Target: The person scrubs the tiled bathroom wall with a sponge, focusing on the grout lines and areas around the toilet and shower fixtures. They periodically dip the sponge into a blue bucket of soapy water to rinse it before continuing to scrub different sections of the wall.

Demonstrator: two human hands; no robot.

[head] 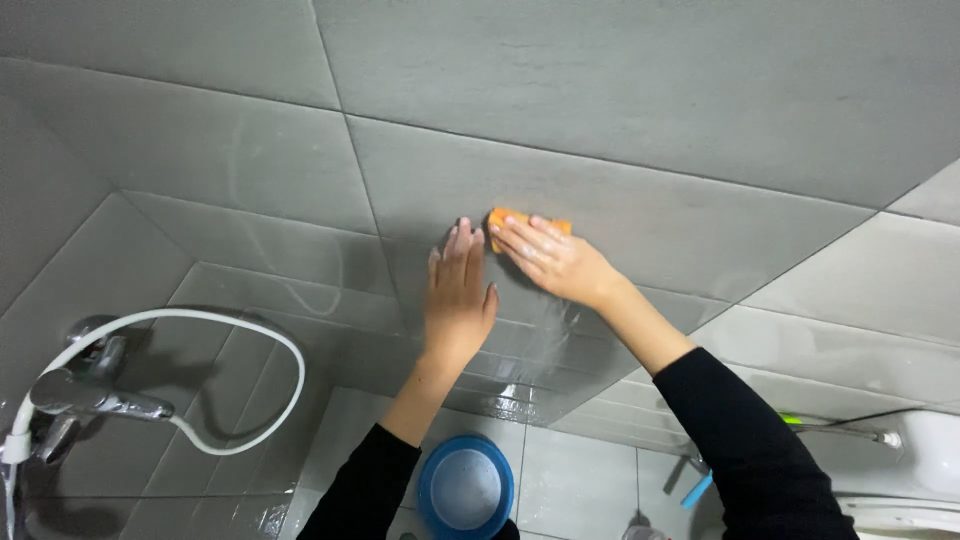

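To clean this grey tiled wall [700, 110] well, I think the right hand [553, 262] should keep flat and even pressure, moving along the tile joints. The right hand presses an orange sponge [503, 217] against the wall, fingers stretched together over it; only the sponge's upper edge shows above the fingers. The left hand [458, 295] lies open and flat on the tile, just beside the sponge, holding nothing. A blue basin [437, 478] stands on the floor below, and a white shower hose [250, 340] hangs at left.
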